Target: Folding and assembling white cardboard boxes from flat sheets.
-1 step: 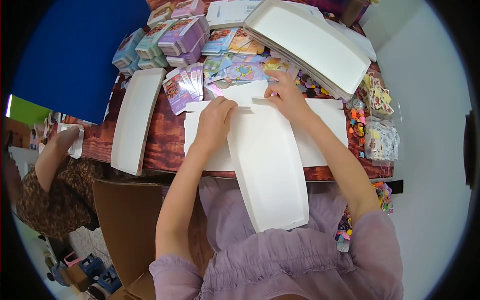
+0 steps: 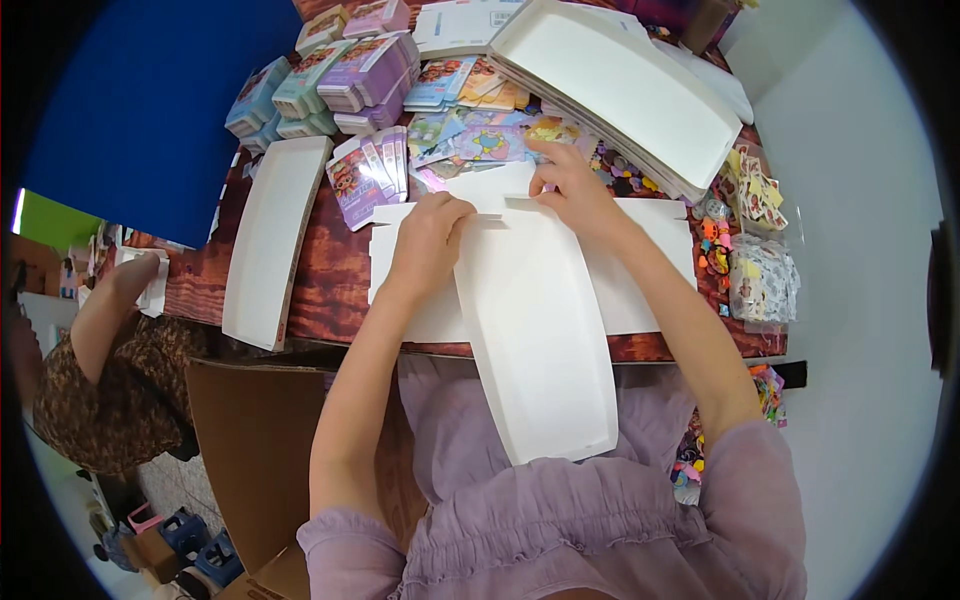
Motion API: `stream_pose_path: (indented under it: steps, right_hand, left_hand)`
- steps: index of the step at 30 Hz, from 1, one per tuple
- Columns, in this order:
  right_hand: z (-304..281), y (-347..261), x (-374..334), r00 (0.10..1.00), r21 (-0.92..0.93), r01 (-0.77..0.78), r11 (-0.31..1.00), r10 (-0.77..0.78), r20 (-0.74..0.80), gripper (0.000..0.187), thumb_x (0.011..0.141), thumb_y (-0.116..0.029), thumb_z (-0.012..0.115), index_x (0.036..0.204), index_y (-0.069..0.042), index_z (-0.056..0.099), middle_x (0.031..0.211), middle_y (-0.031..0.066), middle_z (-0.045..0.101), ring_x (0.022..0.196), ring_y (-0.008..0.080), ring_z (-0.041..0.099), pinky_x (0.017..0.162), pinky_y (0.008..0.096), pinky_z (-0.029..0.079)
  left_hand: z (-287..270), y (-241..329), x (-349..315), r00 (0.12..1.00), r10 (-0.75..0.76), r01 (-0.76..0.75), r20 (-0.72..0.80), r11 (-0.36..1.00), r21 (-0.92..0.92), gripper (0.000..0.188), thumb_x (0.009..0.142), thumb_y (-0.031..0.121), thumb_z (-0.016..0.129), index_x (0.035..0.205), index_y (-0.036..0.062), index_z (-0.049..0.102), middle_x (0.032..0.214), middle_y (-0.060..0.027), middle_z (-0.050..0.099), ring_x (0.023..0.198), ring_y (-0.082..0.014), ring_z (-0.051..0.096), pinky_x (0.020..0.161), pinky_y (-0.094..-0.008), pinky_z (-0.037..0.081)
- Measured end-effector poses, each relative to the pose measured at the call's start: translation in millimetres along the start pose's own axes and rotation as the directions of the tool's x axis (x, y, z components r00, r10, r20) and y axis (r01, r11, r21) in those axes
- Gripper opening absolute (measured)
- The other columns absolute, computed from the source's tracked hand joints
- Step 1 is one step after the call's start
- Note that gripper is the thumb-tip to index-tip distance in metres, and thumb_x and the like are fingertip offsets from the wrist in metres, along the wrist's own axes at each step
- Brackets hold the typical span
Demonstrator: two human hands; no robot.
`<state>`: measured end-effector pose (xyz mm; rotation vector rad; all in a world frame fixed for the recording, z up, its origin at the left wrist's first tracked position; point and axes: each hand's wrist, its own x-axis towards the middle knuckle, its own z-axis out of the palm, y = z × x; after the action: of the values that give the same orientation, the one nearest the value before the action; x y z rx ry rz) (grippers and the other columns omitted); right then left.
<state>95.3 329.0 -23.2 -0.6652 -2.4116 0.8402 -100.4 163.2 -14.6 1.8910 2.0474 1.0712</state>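
Upper left: blue panel [image 2: 150, 110], flanked by stacked small purple, green and blue cartons [image 2: 368, 66] on the wood-patterned bench [image 2: 328, 280]. Upper centre: fanned purple cartons [image 2: 378, 178], with blue cartons [image 2: 440, 82] and pastel printed sheets [image 2: 488, 143] to their right. Right: multicoloured trinkets [image 2: 713, 243] beside a clear-wrapped batch of whitish cutouts [image 2: 765, 280]; beyond, a pale wall [image 2: 850, 230]. Left edge: co-worker in brown patterned clothing [image 2: 115, 405]. Lower left: open brown cardboard box [image 2: 250, 440]; blue plastic stools [image 2: 187, 532] and a pink stool [image 2: 145, 518] on the speckled floor [image 2: 187, 485].
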Motion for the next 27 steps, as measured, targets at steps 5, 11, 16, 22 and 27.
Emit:
stream_pose_path:
  steps: [5,11,16,22,27]
  right_hand:
    - [-24.3,-1.6,29.4,0.899,0.046,-0.146,0.988,0.113,0.424,0.004,0.082,-0.008,0.067,0.085,-0.006,0.065,0.154,0.0149,0.045,0.139,0.0305,0.041,0.109,0.0397,0.037]
    - [-22.5,0.5,18.8,0.93,0.095,-0.148,0.984,0.106,0.351,0.006,0.082,-0.01,0.069,0.087,-0.007,0.066,0.15,0.0163,0.049,0.137,0.0308,0.043,0.106,0.0391,0.039]
    - [-16.8,-4.9,17.8,0.953,0.108,-0.117,0.987,0.081,0.292,0.006,0.079,-0.008,0.069,0.085,-0.007,0.068,0.145,0.0183,0.053,0.138,0.0341,0.04,0.11,0.0419,0.037]
    - [-17.5,-1.5,18.5,0.963,0.122,-0.022,0.992,-0.012,0.268,0.007,0.079,-0.004,0.069,0.084,-0.007,0.064,0.121,0.0131,0.06,0.124,0.0286,0.049,0.1,0.0379,0.042]
    - [-24.7,-14.7,29.8,0.941,0.099,-0.032,0.995,-0.004,0.337,0.008,0.079,-0.001,0.067,0.083,-0.006,0.063,0.095,0.0083,0.055,0.101,0.0236,0.056,0.083,0.0346,0.047]
  left_hand:
    - [0.5,-26.7,10.1,0.996,0.083,-0.081,-0.032,0.995,0.055,0.009,0.086,0.005,0.068,0.093,0.0039,0.073,0.133,-0.0222,0.059,0.12,-0.0371,0.058,0.095,-0.0386,0.05]
    - [-17.4,-10.5,27.1,0.903,-0.203,0.306,0.378,0.922,-0.236,0.013,0.086,0.005,0.069,0.098,0.0011,0.073,0.149,-0.0195,0.047,0.129,-0.0292,0.054,0.098,-0.0339,0.049]
    - [-5.8,-12.8,23.2,0.976,-0.145,0.163,0.162,0.981,-0.103,0.012,0.081,0.011,0.073,0.09,0.0036,0.076,0.134,-0.0175,0.057,0.123,-0.0345,0.052,0.101,-0.0388,0.047]
    - [-21.6,6.6,30.1,0.974,-0.084,0.068,0.211,0.994,0.08,0.008,0.08,0.011,0.074,0.084,0.0036,0.073,0.121,-0.0141,0.06,0.12,-0.0338,0.052,0.103,-0.0407,0.044]
    - [-10.0,9.4,23.7,0.99,0.073,-0.082,0.117,0.993,0.082,0.008,0.08,0.003,0.074,0.087,0.0032,0.07,0.111,-0.0147,0.059,0.106,-0.0351,0.06,0.089,-0.04,0.05]
